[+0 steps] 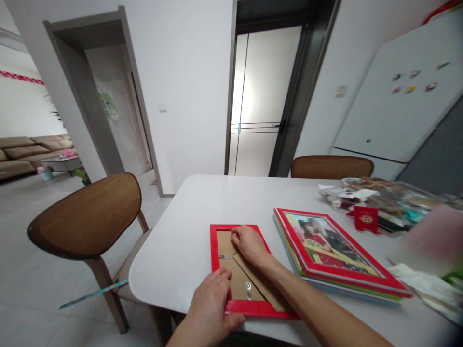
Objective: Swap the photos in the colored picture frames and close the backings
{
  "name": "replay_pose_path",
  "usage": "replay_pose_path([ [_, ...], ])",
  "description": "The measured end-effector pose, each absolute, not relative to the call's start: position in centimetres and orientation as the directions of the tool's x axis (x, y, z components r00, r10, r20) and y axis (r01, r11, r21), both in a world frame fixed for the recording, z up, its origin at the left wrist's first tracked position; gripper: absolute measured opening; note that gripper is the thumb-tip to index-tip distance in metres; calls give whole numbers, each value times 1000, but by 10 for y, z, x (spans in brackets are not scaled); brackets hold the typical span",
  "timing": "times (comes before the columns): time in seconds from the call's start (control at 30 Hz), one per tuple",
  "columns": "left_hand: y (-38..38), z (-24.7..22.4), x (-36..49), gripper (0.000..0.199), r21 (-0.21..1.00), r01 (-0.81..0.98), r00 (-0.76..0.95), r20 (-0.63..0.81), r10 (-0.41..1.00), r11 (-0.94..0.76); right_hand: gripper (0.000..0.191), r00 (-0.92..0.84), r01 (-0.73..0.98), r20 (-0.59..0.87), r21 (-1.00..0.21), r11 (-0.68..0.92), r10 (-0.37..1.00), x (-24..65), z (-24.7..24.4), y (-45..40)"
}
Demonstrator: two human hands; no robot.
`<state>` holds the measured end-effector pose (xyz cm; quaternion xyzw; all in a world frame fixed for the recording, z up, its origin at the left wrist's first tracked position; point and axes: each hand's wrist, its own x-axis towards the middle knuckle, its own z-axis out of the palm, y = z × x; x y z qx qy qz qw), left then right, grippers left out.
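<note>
A red picture frame [214, 246] lies face down on the white table, its brown backing board [237, 284] with a folded stand showing. My left hand [213, 301] grips the frame's near left corner, fingers over the left side and thumb by the near edge. Reaching across the frame, my right hand [249, 246] has its fingers closed at a small metal clip [231, 233] by the far edge of the backing. Another metal clip [222, 257] sits on the left side, and a metal hanger [248, 289] lies near the bottom. My right forearm hides part of the frame's right side.
To the right, a stack of frames has a red one holding a couple's photo [325, 241] on top. Behind it are a red card [366, 219], plastic bags [408, 195] and crumpled tissue [415, 279]. Wooden chairs [90, 217] stand at the table's left and far sides.
</note>
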<state>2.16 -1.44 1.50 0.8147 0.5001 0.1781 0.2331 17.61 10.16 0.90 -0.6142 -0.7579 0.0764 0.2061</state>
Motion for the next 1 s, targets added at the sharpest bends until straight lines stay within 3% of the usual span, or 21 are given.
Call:
replay_pose_path([
  [0.17,-15,20,23,43,553,739,432,50,900,-385,20,25,897,214,-437,73,976,175,-2,123],
  [0.33,-19,21,33,59,522,764,421,41,906,-379,21,24,810,268,-570,139,963,179,7,114],
  [0.5,-17,17,30,32,576,690,401,203,894,-440,28,50,662,387,-703,259,921,216,24,78],
  [0.57,-13,19,23,17,643,619,346,292,892,-451,34,206,495,364,-839,224,908,230,25,59],
  [0.63,-10,23,20,9,727,537,250,347,904,-428,37,339,140,191,-978,152,921,232,21,39],
  [0.67,-9,25,22,11,775,482,186,367,912,-410,37,341,-82,61,-992,95,938,227,18,29],
  [0.77,-11,27,39,21,920,177,5,356,935,-351,36,36,-473,-188,-868,-149,981,194,9,6],
  [0.83,-16,26,58,29,956,-86,-30,280,959,-282,32,-106,-624,-215,-746,-234,971,170,11,-3],
  [0.93,-23,35,84,36,931,-320,45,199,979,-175,25,-83,-800,-124,-583,-141,989,161,27,-7],
  [1.0,-24,53,96,36,911,-377,74,208,975,-165,20,24,-828,-88,-561,-30,996,179,42,-5],
])
